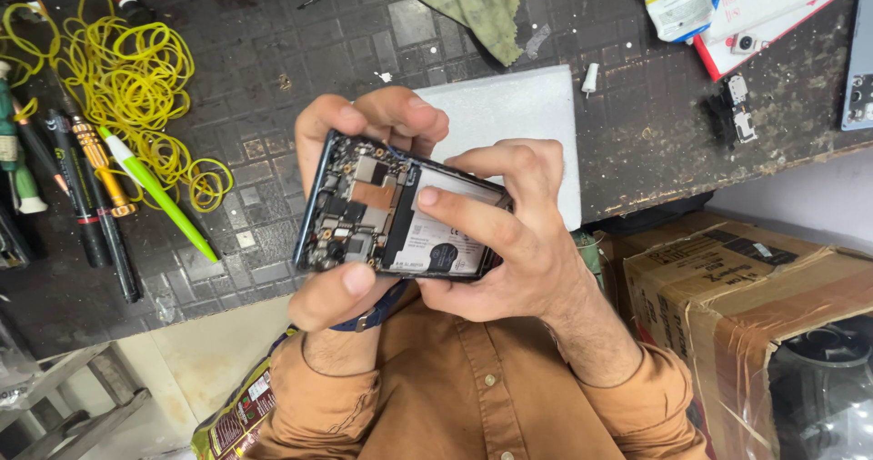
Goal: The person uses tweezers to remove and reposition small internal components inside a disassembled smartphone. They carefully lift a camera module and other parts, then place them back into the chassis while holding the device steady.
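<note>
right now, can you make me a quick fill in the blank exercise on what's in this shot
1. Both hands hold an opened ____ with its back cover off, circuit board and battery showing.
2. The right hand presses a finger on the phone's ____, while the left hand grips the board end.
3. The pile of rubber bands on the mat is ____ in colour.
4. Behind the phone lies a white foam ____.

Missing words: phone; battery; yellow; sheet
</note>
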